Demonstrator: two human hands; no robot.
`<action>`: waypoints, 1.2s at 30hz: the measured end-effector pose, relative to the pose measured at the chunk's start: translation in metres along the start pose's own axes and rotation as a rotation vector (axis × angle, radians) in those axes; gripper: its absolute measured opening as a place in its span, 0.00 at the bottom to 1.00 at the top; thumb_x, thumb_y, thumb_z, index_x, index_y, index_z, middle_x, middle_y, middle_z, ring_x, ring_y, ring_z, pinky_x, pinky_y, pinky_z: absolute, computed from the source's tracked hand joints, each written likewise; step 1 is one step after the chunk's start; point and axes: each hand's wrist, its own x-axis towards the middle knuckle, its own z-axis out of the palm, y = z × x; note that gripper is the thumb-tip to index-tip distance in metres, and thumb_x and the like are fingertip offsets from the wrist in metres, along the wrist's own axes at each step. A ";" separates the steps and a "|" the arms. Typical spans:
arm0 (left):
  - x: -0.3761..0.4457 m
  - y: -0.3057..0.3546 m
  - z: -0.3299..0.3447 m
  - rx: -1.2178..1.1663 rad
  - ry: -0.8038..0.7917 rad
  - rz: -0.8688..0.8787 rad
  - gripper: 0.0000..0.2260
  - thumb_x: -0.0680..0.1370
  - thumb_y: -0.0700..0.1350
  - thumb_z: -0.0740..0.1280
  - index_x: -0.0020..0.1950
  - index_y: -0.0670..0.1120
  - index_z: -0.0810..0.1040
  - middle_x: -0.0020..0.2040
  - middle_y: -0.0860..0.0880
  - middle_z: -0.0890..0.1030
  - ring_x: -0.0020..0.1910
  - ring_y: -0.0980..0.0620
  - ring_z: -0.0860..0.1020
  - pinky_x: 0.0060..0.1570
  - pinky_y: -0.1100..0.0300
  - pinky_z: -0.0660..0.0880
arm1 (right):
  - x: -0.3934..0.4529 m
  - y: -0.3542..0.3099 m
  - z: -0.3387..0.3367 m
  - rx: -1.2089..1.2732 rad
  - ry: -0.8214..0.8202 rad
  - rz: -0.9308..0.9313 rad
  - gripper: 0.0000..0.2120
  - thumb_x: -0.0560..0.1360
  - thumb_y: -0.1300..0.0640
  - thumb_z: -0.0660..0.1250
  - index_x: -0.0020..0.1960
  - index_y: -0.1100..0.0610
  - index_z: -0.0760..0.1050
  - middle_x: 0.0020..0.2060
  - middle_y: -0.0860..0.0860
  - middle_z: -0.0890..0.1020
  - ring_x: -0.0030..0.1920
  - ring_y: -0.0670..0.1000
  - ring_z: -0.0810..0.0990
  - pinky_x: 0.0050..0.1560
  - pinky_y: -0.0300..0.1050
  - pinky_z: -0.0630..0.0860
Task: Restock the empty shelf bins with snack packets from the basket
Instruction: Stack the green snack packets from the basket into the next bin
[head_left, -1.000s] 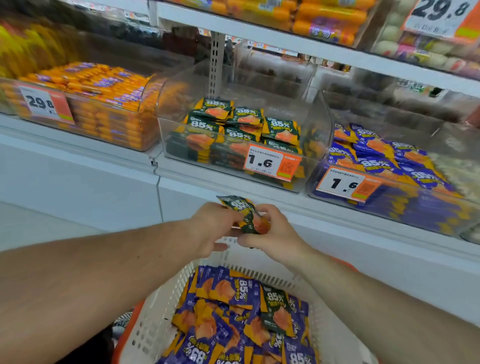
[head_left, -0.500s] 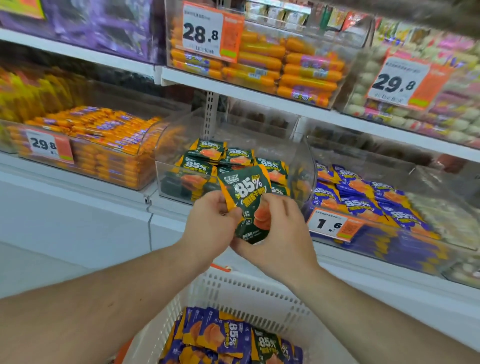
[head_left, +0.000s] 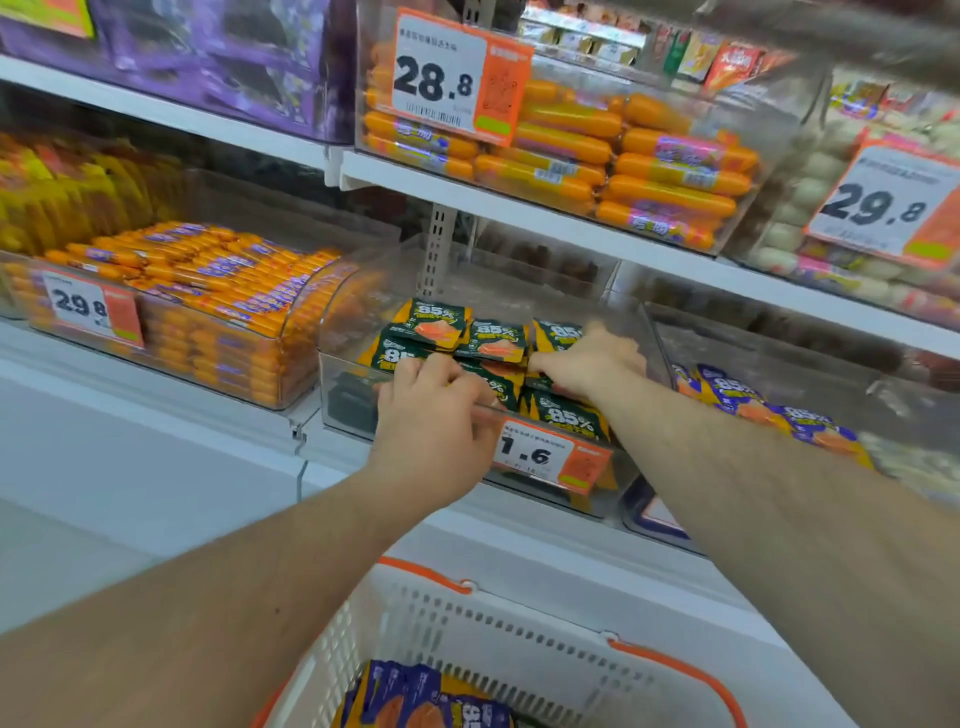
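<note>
A person's two bare hands are reaching into a clear plastic bin (head_left: 337, 395) on a shop shelf, where green snack packets (head_left: 441, 327) marked "85%" are lying in loose stacks. The left hand (head_left: 431, 415) is resting at the bin's front edge with fingers curled down onto the packets; whether it is pinching one cannot be told. The right hand (head_left: 589, 361) is lying flatter on the pile, fingers stretched over the packets, gripping nothing that can be seen. A "1.6" price tag (head_left: 550, 457) is hanging on the bin's front. Below, a white basket (head_left: 519, 644) with orange handles is holding purple snack packets (head_left: 410, 696). Just beside the bin on the right, another bin (head_left: 779, 364) is holding matching purple packs.
</note>
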 end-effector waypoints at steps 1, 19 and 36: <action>0.000 -0.002 0.003 -0.002 0.040 0.020 0.18 0.68 0.50 0.56 0.46 0.48 0.84 0.47 0.46 0.77 0.50 0.40 0.71 0.47 0.47 0.69 | 0.008 -0.001 0.004 -0.013 -0.007 0.030 0.42 0.60 0.32 0.69 0.69 0.50 0.67 0.62 0.60 0.73 0.61 0.62 0.74 0.45 0.47 0.71; -0.002 -0.005 0.021 -0.069 0.092 0.021 0.12 0.65 0.45 0.63 0.47 0.48 0.79 0.49 0.47 0.73 0.50 0.43 0.71 0.46 0.53 0.64 | 0.046 0.001 0.038 -0.073 -0.107 0.001 0.38 0.62 0.29 0.71 0.58 0.58 0.75 0.55 0.57 0.79 0.50 0.56 0.79 0.43 0.46 0.77; -0.074 0.003 0.050 -0.004 -1.108 -0.055 0.05 0.76 0.40 0.63 0.46 0.40 0.77 0.37 0.51 0.76 0.35 0.54 0.72 0.36 0.60 0.69 | -0.156 0.115 0.115 0.578 0.462 -0.781 0.07 0.68 0.58 0.64 0.33 0.60 0.72 0.32 0.53 0.73 0.35 0.53 0.71 0.36 0.40 0.63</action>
